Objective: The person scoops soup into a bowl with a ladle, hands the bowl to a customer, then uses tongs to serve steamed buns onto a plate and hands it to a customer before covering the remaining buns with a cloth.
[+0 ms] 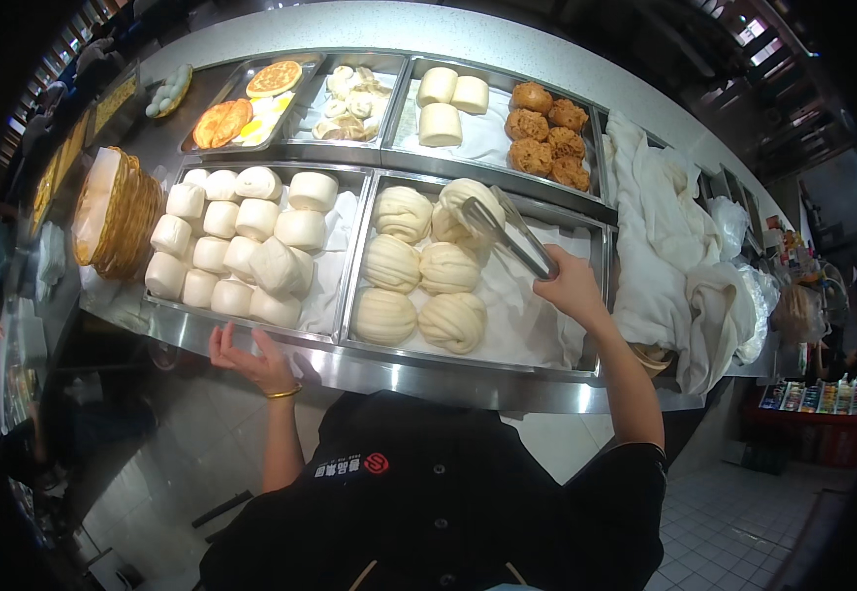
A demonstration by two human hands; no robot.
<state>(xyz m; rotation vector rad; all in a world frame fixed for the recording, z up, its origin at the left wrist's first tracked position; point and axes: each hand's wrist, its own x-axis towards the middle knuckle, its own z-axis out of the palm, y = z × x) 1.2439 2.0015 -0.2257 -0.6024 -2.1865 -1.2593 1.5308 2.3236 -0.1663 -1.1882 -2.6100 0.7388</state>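
Observation:
My right hand (570, 284) is closed on the handle end of metal food tongs (506, 240). The tips of the tongs are around a twisted steamed roll (470, 203) at the back of a cloth-lined metal tray (472, 358); whether the roll is lifted cannot be told. Several other twisted rolls (450, 267) lie in the same tray. My left hand (251, 360), with a gold-coloured bracelet (284, 392) at the wrist, is empty with its fingers apart. It is at the front edge of the left tray, which holds several smooth white steamed buns (210, 255).
Behind are trays with fried brown balls (530, 125), pale buns (441, 124), folded dough pieces (359, 103), and flatbreads with eggs (223, 123). Wicker baskets (129, 214) stand at the left. White cloths (653, 244) are heaped at the right. A metal counter edge (399, 377) runs in front.

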